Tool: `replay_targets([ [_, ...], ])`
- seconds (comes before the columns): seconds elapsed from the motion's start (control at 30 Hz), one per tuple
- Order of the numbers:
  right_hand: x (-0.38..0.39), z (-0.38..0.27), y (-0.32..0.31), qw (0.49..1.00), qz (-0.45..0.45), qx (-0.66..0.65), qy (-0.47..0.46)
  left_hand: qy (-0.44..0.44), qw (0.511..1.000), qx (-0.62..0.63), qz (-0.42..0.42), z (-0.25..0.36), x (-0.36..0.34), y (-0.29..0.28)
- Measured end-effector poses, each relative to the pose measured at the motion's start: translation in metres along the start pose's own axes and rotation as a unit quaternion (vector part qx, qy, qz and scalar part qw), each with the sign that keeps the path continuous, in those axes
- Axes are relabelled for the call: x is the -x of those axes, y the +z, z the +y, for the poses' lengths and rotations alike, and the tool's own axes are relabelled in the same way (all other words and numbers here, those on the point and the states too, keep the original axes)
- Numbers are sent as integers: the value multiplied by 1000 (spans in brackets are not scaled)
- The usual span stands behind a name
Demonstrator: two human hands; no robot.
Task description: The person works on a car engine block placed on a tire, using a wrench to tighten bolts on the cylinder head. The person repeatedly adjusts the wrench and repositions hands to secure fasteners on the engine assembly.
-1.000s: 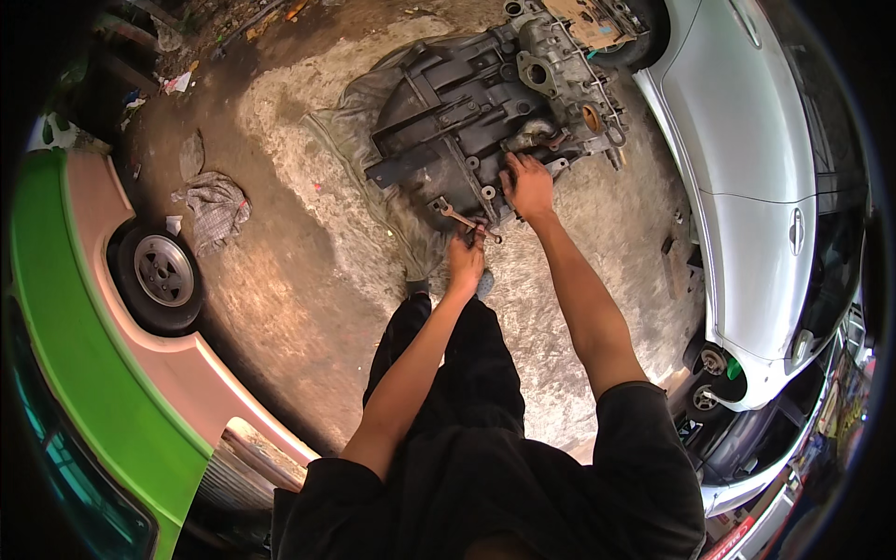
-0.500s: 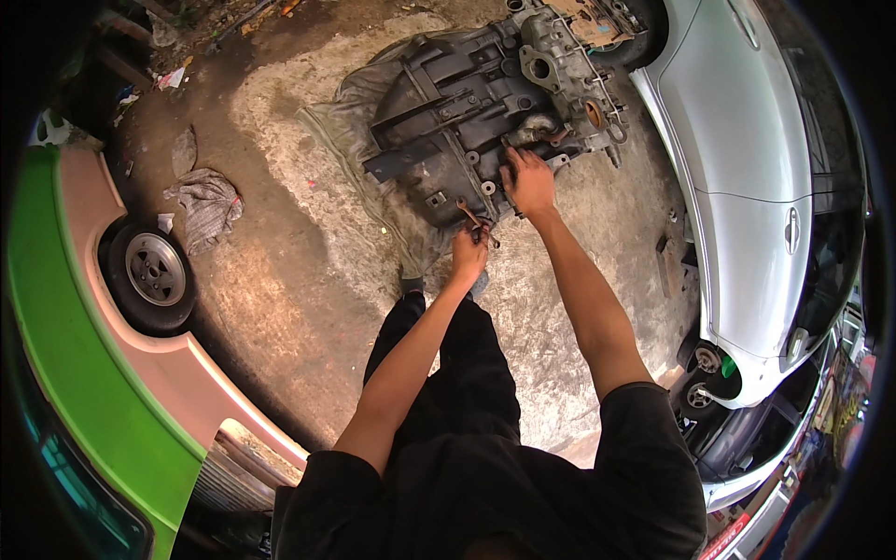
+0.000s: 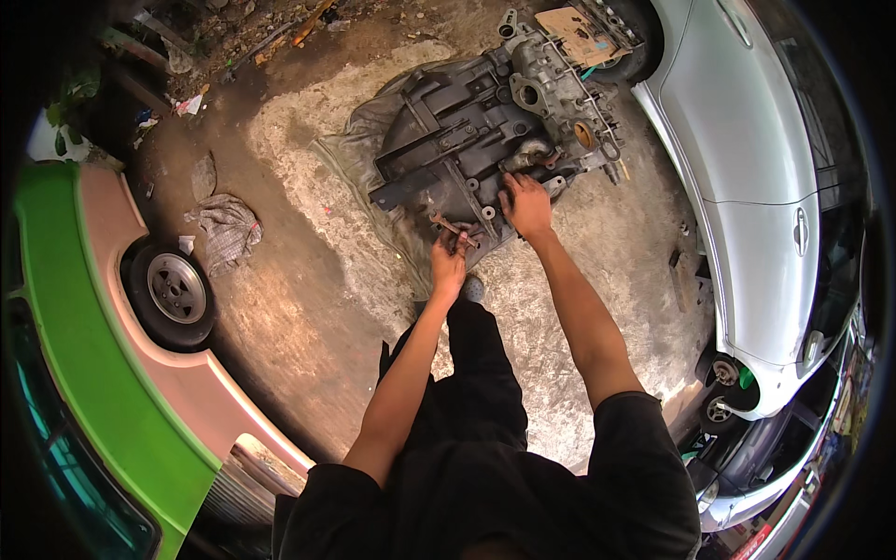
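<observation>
A dark, greasy car engine point(image 3: 448, 131) lies on a cloth on the ground in front of me. My left hand point(image 3: 448, 266) is closed round a wrench point(image 3: 446, 224), which slants across my fingers at the engine's near edge. A short way to the right, my right hand point(image 3: 529, 205) has its fingers curled against the engine's near side; part of the fingertips is hidden. Beside it are a round bolt boss point(image 3: 488, 213) and a curved metal pipe point(image 3: 534, 152).
A grey cloth point(image 3: 364, 177) spreads under the engine. To the left stands a green and pinkish car point(image 3: 103, 308), with a crumpled rag point(image 3: 229, 229) on the ground near its wheel point(image 3: 175, 289). A silver car point(image 3: 747, 140) stands on the right. Cardboard point(image 3: 579, 35) lies beyond the engine.
My left hand has moved left with the wrench, which now lies more level across the fingers. My right hand stays at the same spot on the engine. The view has shifted slightly.
</observation>
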State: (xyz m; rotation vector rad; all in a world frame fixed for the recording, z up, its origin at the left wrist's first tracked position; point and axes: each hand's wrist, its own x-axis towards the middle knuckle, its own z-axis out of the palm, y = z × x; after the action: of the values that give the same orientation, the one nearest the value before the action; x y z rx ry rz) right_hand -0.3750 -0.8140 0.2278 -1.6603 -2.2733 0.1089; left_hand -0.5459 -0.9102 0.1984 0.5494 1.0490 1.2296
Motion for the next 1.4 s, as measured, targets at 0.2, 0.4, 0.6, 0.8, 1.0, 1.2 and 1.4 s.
replay_targets([
  [0.2,5,2,2,1000,-12,-27,10,20,989,141,50,9,-35,0],
  [0.4,2,4,1,1000,-4,-25,-4,-26,992,9,123,29,-61,10],
  [0.6,1,6,-1,998,-11,-56,-5,-46,977,151,141,35,-70,17],
  [0.8,-1,7,-4,998,-32,-53,-6,-35,967,202,152,33,-83,15],
  [1.0,-3,7,-4,998,-16,-60,-18,-29,962,219,159,24,-81,10],
  [1.2,-6,1,-15,992,-101,-75,24,-85,969,226,58,45,-38,-3],
  [1.4,-10,-19,-24,985,-17,-136,102,-184,961,200,43,82,-13,-64],
])
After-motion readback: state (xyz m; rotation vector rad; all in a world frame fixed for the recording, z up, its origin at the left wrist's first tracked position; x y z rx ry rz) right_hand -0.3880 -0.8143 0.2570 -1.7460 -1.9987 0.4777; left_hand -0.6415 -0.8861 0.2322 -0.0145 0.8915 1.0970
